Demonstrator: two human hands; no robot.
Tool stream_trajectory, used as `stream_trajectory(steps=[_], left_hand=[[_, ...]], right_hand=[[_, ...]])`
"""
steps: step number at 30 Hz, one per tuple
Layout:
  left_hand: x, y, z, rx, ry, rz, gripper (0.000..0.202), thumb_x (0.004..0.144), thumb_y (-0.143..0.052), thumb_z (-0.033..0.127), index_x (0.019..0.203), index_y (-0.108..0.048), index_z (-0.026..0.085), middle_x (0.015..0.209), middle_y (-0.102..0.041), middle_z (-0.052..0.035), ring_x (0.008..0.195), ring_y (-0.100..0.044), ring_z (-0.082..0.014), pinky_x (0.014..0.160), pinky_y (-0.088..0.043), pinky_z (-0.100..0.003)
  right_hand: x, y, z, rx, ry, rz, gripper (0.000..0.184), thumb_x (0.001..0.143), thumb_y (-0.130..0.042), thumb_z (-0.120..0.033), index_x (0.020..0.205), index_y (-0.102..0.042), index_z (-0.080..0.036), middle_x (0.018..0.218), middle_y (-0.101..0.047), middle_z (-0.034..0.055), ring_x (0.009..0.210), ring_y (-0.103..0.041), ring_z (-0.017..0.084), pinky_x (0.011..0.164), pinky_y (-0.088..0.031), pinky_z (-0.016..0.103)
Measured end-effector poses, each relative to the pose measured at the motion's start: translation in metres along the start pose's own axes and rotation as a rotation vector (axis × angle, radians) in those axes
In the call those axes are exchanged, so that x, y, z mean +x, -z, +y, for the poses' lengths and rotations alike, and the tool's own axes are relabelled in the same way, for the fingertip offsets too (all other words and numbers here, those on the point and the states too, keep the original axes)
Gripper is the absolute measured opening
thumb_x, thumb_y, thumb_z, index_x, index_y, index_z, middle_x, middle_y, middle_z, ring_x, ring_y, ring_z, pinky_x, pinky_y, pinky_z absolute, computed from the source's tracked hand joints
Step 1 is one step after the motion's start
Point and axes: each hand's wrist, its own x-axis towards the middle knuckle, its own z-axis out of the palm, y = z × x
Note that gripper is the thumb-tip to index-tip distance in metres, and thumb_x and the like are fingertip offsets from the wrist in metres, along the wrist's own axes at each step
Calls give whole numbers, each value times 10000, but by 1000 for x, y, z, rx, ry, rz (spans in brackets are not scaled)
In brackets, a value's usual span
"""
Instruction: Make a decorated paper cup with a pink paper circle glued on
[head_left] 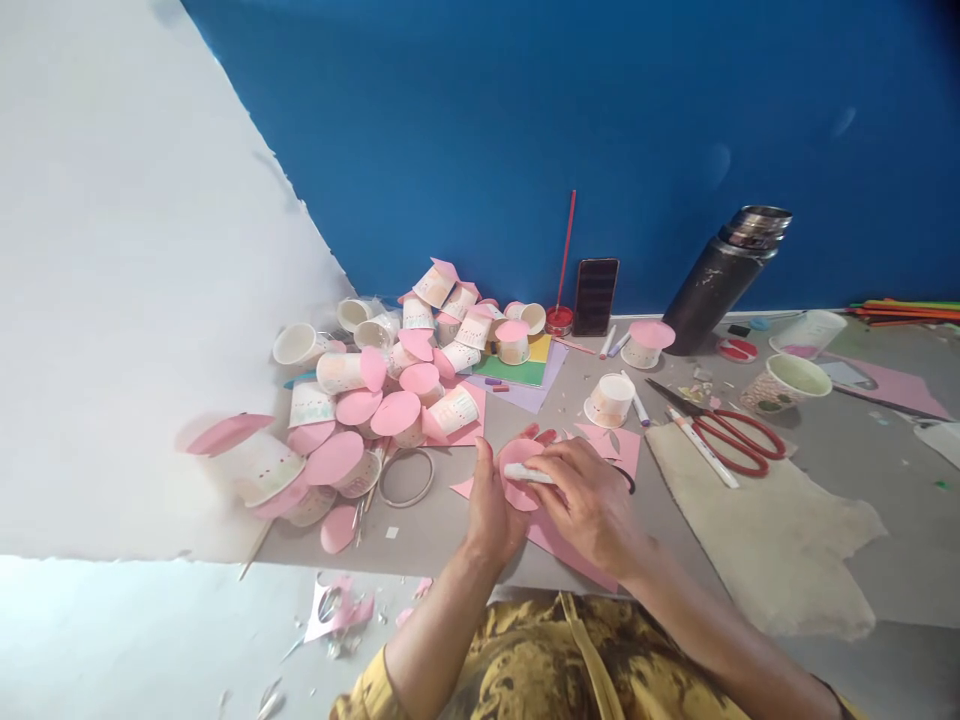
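Observation:
My left hand [496,510] cradles a pink paper disc [517,498], its thumb at the near rim and its fingertips showing beyond the far side. Whether anything lies under the disc is hidden. In my right hand [592,500] a white marker-like tube [527,473] is pinched, lying across the disc's face. Beneath both hands is a larger sheet of pink paper [574,552]. Just past them stands an upturned paper cup [610,398], near cut pink paper [622,450]. To the left are many paper cups with pink discs [396,412] on them.
Red-handled scissors [739,440] and a white marker [701,450] lie by a beige cloth [757,530] on the right. A dark flask [720,280] and a phone [597,297] lean against the blue wall. A ring of tape [406,500] sits left of my hands.

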Motion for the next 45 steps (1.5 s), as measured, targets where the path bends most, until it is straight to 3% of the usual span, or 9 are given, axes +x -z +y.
stream_trajectory(steps=[6, 10, 19, 23, 31, 35, 40, 45], left_hand=[[4, 0, -19, 69, -184, 36, 683, 993, -371, 684, 1221, -734, 153, 1296, -722, -144, 1399, -530, -301, 1217, -351, -432], [6, 2, -23, 43, -172, 48, 637, 994, -408, 659, 1232, -737, 169, 1327, -710, -131, 1416, -512, -293, 1232, -328, -423], [9, 11, -2, 59, -60, -19, 772, 922, -442, 761, 1245, -733, 123, 1419, -645, -179, 1424, -499, -350, 1225, -336, -465], [8, 9, -11, 130, -199, 5, 780, 908, -447, 777, 1181, -763, 117, 1370, -678, -184, 1425, -496, -355, 1237, -314, -471], [0, 11, -36, 248, -409, -7, 738, 907, -461, 767, 1388, -644, 238, 1511, -578, -104, 1510, -375, -293, 1261, -276, -427], [-4, 15, -36, 281, -392, -76, 764, 909, -444, 769, 1436, -601, 239, 1565, -519, -106, 1537, -318, -307, 1269, -248, -439], [0, 12, -18, 203, -233, -89, 792, 930, -371, 778, 1385, -650, 193, 1512, -571, -139, 1504, -379, -339, 1258, -258, -487], [0, 10, -21, 215, -289, -73, 752, 930, -405, 763, 1395, -642, 222, 1561, -524, -116, 1506, -378, -320, 1255, -277, -458]], right_hand=[[4, 1, -4, -52, -16, 115, 165, 971, -624, -119, 1087, -692, -214, 929, -716, 67, 908, -648, 231, 770, -516, 343], [3, 1, -4, -98, -53, 121, 105, 985, -609, -163, 1039, -683, -214, 882, -715, 56, 855, -645, 231, 729, -503, 350], [-3, -4, 1, -25, -39, 40, 147, 974, -636, -186, 1078, -709, -259, 914, -730, 53, 899, -668, 226, 773, -529, 333], [-3, -5, -2, -44, -68, 86, 147, 985, -622, -204, 1096, -707, -248, 905, -733, 53, 869, -662, 224, 754, -521, 335], [-5, -3, -4, -60, -152, 175, 90, 982, -630, -265, 1046, -669, -216, 886, -719, 69, 840, -673, 238, 695, -542, 341], [-8, -1, 2, -80, -182, 172, 92, 971, -629, -242, 1055, -661, -221, 917, -724, 73, 872, -680, 250, 702, -542, 350], [-9, -1, 2, -65, -115, 114, 74, 985, -631, -241, 1051, -665, -234, 917, -724, 63, 883, -675, 240, 752, -535, 350], [-7, -3, -4, -76, -105, 132, 61, 992, -625, -255, 1027, -660, -218, 894, -724, 69, 862, -672, 241, 749, -532, 352]])
